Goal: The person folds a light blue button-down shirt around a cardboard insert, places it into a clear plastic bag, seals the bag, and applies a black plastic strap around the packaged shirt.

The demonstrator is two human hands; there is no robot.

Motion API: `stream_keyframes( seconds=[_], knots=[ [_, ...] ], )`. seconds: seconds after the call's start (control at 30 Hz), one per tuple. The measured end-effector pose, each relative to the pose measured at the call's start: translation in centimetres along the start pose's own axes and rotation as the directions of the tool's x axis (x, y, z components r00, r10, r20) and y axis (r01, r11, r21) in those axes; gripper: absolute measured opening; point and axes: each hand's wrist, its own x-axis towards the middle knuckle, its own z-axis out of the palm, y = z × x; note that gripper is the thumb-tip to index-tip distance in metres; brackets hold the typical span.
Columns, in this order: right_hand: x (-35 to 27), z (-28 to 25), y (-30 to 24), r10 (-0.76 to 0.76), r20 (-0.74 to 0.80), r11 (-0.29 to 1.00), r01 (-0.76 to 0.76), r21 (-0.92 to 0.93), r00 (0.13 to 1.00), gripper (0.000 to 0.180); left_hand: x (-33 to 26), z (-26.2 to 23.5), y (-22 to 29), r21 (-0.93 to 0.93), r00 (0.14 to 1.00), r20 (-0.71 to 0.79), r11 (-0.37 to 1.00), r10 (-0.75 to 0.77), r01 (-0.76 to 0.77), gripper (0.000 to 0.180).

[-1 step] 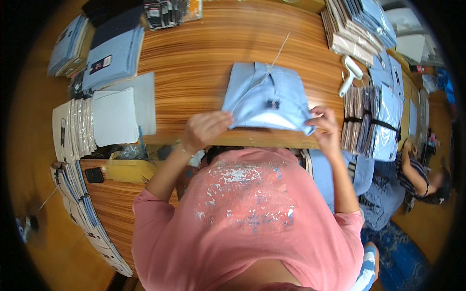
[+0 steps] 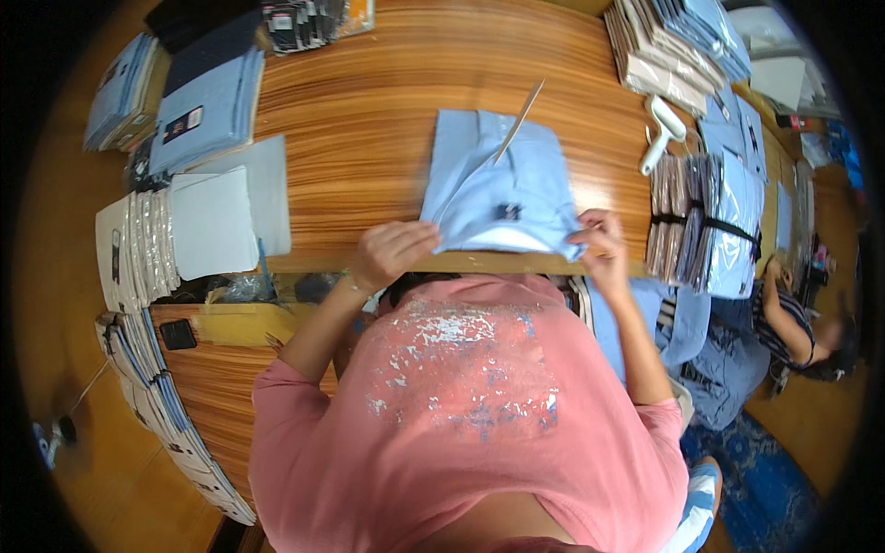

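A light-blue folded garment [image 2: 502, 175] lies on the wooden table in front of me, with a small dark label [image 2: 508, 213] near its close edge. White shows inside that edge. At its near left corner, my left hand [image 2: 392, 251] is closed, fingertips gripping the cloth. The near right corner is pinched between the fingers of my right hand [image 2: 601, 247]. A thin pale strip [image 2: 521, 120] slants up over the garment's middle; I cannot tell what it is.
A white lint roller [image 2: 661, 135] lies right of the garment, beyond strapped stacks of bagged clothes [image 2: 687, 226]. White sheets [image 2: 210, 221] and folded blue clothes [image 2: 205, 115] are on the left. A phone [image 2: 178, 334] rests on a lower surface. Another person [image 2: 788, 318] sits far right.
The garment's near right corner has come slightly left and lies flatter, my right hand moving with it. The pale strip looks shorter and wider. My left hand keeps its grip.
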Motion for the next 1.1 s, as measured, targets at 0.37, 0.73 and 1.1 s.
stream_keyframes(
  seconds=[0.37,0.73,1.1],
  knots=[
    [-4.7,5.7,6.7,0.687,0.300,0.440,-0.708,0.552,0.661,0.020,-5.0,7.6,-0.9,-0.536,0.462,0.508,0.153,-0.727,0.830,0.023],
    [-4.2,4.5,4.9,0.582,0.602,0.217,-0.819,0.532,0.546,0.017,-3.7,7.2,-0.6,-0.455,0.318,0.796,-0.163,-0.515,0.875,0.018],
    [2.9,3.1,4.7,0.004,0.081,0.974,0.015,-0.224,0.997,0.033,5.5,6.3,3.1,-0.268,0.816,0.316,0.780,-0.484,0.566,0.028]
  ],
)
